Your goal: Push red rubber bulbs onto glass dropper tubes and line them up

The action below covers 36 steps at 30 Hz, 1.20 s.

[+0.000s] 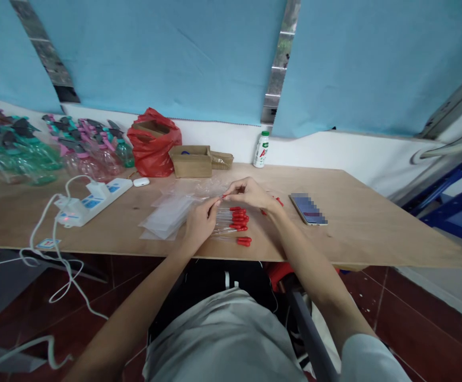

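Blue sheeting point(167, 53) is hanging ahead of me between metal strips point(281, 55); below, a white wall point(314, 151) is backing the plywood worktop point(366, 223), dark-red floor tiles point(406, 307) are spreading underneath, and a blue frame point(428, 206) is standing at right.

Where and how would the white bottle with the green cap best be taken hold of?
Probably around the middle of the white bottle, below its green cap, with the right hand, once free, coming from the front and gripping its two sides. It stands upright with a slim body, the white wall close behind it and table surface in front.
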Each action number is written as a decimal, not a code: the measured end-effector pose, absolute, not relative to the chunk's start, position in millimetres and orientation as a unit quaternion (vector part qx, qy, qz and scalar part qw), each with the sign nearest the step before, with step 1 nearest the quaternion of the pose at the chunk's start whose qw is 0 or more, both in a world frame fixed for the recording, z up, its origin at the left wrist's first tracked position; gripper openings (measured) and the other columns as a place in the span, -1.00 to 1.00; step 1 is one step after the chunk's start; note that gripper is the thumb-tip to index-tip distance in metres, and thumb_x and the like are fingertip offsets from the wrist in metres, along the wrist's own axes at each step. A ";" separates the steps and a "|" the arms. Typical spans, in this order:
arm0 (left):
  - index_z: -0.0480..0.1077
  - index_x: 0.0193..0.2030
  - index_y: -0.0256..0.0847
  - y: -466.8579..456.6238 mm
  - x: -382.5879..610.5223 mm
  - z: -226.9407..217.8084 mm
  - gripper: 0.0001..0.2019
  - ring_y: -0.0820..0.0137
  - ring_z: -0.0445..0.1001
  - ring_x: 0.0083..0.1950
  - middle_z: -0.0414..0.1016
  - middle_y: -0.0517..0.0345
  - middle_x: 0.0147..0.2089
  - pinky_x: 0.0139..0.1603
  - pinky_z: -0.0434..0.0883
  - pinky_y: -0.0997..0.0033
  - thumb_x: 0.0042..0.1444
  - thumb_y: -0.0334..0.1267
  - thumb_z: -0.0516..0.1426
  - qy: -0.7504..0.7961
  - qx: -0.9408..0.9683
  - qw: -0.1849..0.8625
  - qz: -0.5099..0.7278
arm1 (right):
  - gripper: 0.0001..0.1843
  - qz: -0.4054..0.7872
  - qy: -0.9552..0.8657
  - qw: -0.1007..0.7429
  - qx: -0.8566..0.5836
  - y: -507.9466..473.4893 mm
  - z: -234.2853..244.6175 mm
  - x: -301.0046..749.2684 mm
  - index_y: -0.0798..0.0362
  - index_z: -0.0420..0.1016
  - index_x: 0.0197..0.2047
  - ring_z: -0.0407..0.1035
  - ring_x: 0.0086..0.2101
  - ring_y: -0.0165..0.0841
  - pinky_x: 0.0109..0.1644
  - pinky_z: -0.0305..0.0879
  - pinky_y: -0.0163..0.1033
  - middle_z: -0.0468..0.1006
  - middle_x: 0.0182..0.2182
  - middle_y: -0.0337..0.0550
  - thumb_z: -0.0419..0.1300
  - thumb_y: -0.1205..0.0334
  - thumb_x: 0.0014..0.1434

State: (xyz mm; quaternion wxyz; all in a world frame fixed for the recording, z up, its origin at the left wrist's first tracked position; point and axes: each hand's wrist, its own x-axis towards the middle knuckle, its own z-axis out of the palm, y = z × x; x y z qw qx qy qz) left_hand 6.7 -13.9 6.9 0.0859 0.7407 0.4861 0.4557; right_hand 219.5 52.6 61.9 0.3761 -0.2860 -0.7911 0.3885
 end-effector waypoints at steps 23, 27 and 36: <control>0.65 0.05 -0.09 -19.8 10.0 14.0 -0.69 0.21 0.66 -0.09 0.74 0.04 -0.09 -0.08 0.44 0.26 0.47 -0.25 0.05 0.500 0.783 0.013 0.369 | -0.72 0.368 -0.820 0.327 -0.293 52.3 60.1 219.2 0.14 0.74 -0.23 0.51 -0.34 -0.34 -0.19 0.42 -0.23 0.73 -0.33 -0.09 0.44 0.07 0.15; 0.63 0.09 -0.09 -20.8 13.2 14.6 -0.69 0.24 0.64 -0.12 0.73 0.05 -0.10 -0.11 0.41 0.30 0.49 -0.16 0.06 0.513 0.755 0.021 0.409 | -0.68 0.354 -0.821 0.352 -0.277 55.1 62.2 220.7 0.12 0.73 -0.20 0.48 -0.33 -0.35 -0.17 0.40 -0.23 0.70 -0.34 -0.14 0.46 0.02 0.15; 0.61 0.01 -0.12 -22.7 11.4 16.2 -0.66 0.24 0.61 -0.06 0.70 0.04 -0.07 0.01 0.44 0.30 0.51 -0.10 0.00 0.516 0.736 0.040 0.436 | -0.68 0.405 -0.801 0.336 -0.285 48.6 69.7 227.0 0.09 0.72 -0.11 0.51 -0.32 -0.35 -0.18 0.43 -0.21 0.72 -0.28 -0.13 0.45 0.06 0.16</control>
